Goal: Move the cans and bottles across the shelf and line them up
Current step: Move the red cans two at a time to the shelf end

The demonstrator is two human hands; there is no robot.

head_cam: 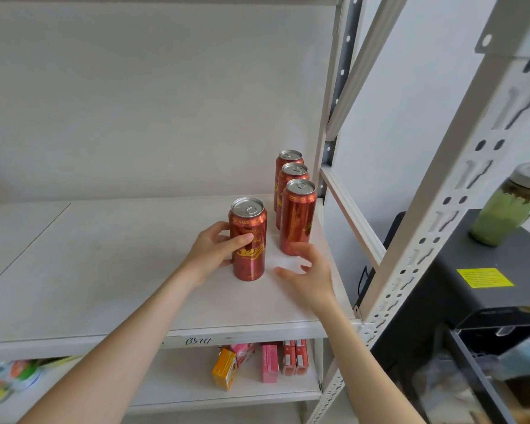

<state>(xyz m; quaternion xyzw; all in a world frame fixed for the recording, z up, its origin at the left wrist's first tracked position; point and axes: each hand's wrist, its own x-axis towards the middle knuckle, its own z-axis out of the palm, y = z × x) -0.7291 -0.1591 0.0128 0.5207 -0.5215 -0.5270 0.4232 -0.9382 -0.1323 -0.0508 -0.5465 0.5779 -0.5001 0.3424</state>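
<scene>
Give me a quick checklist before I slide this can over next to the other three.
1. Left hand wrapped around the fourth can: ok.
2. That can upright on the shelf: ok.
3. Row of three cans upright, in line by the right post: ok.
4. Right hand open, holding nothing: ok.
5. Path to the row's front clear: not ok, the right hand lies in it.
6. Room in front of the nearest can: cannot tell.
</scene>
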